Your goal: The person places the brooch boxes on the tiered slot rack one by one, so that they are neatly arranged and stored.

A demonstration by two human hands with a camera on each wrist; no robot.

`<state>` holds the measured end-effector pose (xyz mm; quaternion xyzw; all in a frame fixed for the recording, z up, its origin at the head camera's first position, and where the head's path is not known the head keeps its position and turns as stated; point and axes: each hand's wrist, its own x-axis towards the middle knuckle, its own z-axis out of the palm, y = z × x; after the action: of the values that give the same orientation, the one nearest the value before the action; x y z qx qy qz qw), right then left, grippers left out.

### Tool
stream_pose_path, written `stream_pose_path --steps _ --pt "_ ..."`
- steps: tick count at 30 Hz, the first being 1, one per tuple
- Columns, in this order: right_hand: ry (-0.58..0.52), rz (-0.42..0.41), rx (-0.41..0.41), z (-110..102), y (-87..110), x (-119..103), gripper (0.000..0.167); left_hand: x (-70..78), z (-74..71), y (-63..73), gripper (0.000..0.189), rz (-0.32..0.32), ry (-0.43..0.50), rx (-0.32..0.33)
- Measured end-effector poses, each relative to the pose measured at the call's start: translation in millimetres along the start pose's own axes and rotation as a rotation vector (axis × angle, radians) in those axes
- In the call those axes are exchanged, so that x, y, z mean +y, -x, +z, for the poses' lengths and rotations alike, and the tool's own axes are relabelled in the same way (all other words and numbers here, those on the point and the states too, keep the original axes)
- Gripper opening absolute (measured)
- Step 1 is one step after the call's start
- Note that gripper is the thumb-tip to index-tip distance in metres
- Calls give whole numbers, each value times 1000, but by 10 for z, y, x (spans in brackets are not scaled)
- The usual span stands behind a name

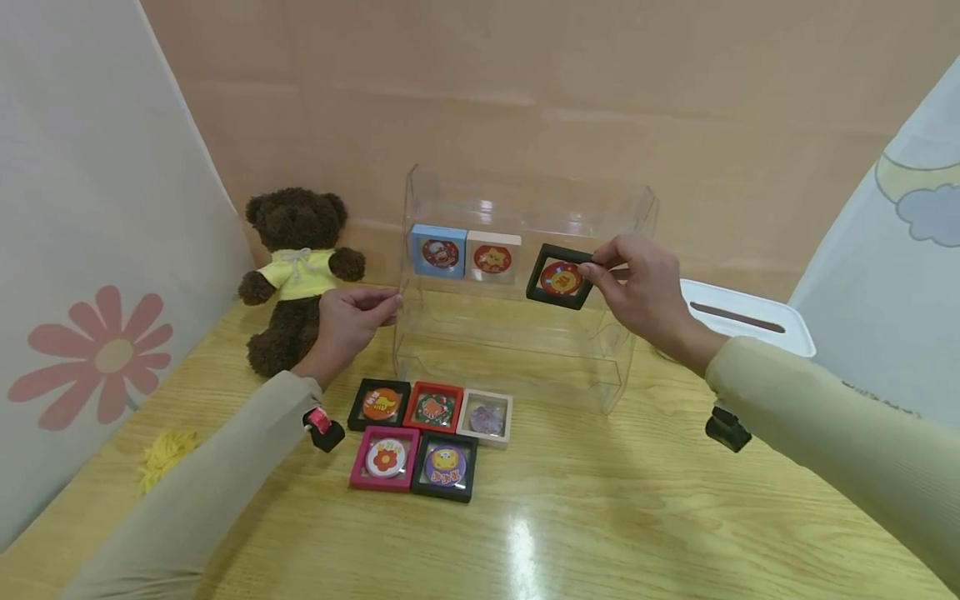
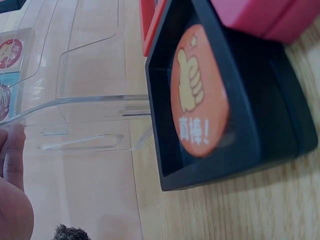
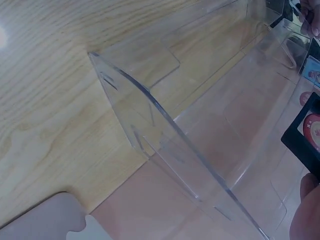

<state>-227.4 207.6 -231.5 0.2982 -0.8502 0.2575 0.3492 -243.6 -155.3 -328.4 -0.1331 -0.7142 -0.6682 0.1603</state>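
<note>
My right hand [image 1: 645,287] pinches a black square display frame [image 1: 559,277] by its right side, thumb in front. A red round badge with a gold centre shows inside it. The frame is held tilted before the upper tier of a clear acrylic display rack [image 1: 517,337], right of a blue frame [image 1: 438,251] and a cream frame [image 1: 492,257] standing there. With its fingertips my left hand [image 1: 351,323] grips the rack's left side edge; the left wrist view shows these fingers [image 2: 14,152] at the clear panel's rim.
Several framed badges lie in two rows before the rack, among them a red frame [image 1: 433,407] and a pink frame [image 1: 385,458]. A brown teddy bear [image 1: 296,279] sits at left. Behind my right hand is a white slotted box [image 1: 750,317]. Yellow yarn [image 1: 168,457] lies at left.
</note>
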Motion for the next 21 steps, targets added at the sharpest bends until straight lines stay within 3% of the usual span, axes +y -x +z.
stream_pose_path --steps 12,21 --pt "-5 -22 35 60 -285 -2 15 -1 -12 0 21 -17 4 -3" --pt "-11 35 41 97 -369 43 15 -14 2 7 24 0 -5 5"
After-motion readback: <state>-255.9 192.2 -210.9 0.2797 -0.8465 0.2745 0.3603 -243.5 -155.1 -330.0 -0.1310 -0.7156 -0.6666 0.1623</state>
